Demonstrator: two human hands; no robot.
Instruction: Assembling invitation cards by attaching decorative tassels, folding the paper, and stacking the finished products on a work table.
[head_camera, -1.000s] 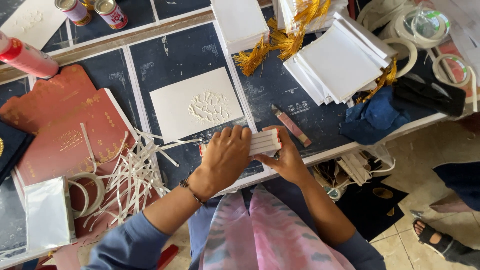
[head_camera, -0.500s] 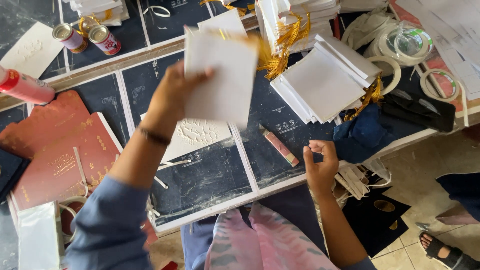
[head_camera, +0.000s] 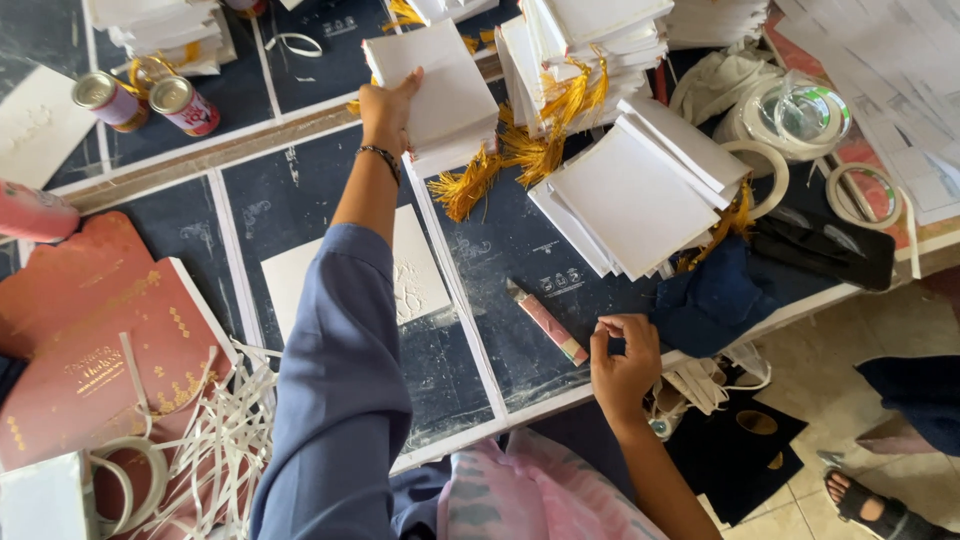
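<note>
Setting white card (head_camera: 440, 85) on far card stack (head_camera: 455, 140) of desk (head_camera: 300, 200), left hand (head_camera: 385, 105) gripping its edge, best squared flush before release; right hand (head_camera: 622, 360) loosely curled, empty, near desk edge.

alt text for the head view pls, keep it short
The left hand lays a white card on a far stack beside gold tassels. The right hand rests at the table edge near a pink cutter.
</note>
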